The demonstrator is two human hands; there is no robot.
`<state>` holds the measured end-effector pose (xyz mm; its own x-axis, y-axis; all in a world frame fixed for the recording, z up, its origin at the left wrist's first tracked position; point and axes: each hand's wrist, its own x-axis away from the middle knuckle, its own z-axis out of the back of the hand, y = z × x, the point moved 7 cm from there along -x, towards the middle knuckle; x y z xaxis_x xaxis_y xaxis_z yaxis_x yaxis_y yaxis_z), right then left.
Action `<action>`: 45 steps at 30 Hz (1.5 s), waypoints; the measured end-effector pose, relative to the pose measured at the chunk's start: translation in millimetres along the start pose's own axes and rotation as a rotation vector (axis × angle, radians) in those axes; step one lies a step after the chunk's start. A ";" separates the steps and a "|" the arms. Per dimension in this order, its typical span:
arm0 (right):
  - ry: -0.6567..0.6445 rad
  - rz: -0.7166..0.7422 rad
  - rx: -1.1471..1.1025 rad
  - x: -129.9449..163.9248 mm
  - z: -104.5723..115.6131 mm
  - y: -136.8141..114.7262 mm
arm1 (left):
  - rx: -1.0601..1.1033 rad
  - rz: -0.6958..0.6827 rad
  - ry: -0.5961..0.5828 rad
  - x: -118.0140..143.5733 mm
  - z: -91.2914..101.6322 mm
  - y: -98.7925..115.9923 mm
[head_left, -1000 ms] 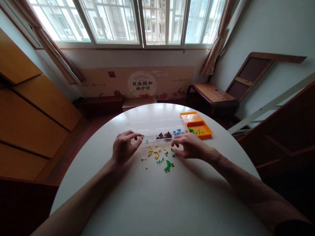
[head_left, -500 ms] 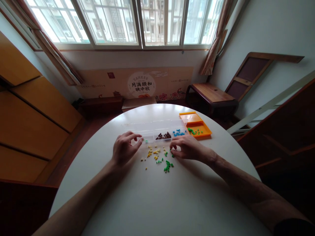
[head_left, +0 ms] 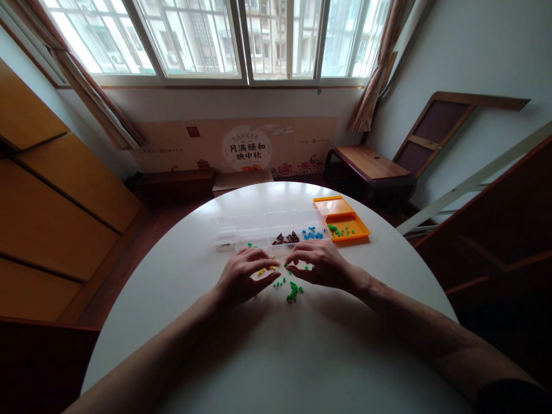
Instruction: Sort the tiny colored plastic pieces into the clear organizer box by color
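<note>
2 hands over loose beads on table: left hand and right hand, fingertips pinched together; whether either holds a bead cannot be told

wall board reads "月满颐和 映中秋"

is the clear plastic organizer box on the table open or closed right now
Open. The clear organizer box shows no lid over its compartments; brown pieces and blue pieces lie exposed inside.
</note>
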<state>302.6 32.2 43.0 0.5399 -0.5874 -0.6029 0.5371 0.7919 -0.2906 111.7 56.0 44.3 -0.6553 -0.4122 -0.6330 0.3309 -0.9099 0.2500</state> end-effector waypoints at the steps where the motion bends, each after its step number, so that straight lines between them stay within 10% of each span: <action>1: 0.005 0.015 -0.001 -0.2 -0.1 -1.6 | 0.012 -0.004 0.003 -0.4 -0.5 1.2; 26: -0.028 0.027 -0.022 0.4 -1.0 -5.3 | 0.004 0.007 -0.010 -0.7 3.1 -1.4; 37: -0.353 -0.134 -0.075 16.8 32.4 29.3 | -0.204 0.459 0.108 14.3 32.7 -65.7; 45: -0.385 -0.145 -0.072 18.7 21.5 30.8 | -0.221 0.516 0.055 21.3 29.4 -74.8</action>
<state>343.1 42.0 38.7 0.6722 -0.7025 -0.2339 0.5860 0.6978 -0.4118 53.1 113.9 33.6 -0.3360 -0.7929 -0.5084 0.7373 -0.5573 0.3818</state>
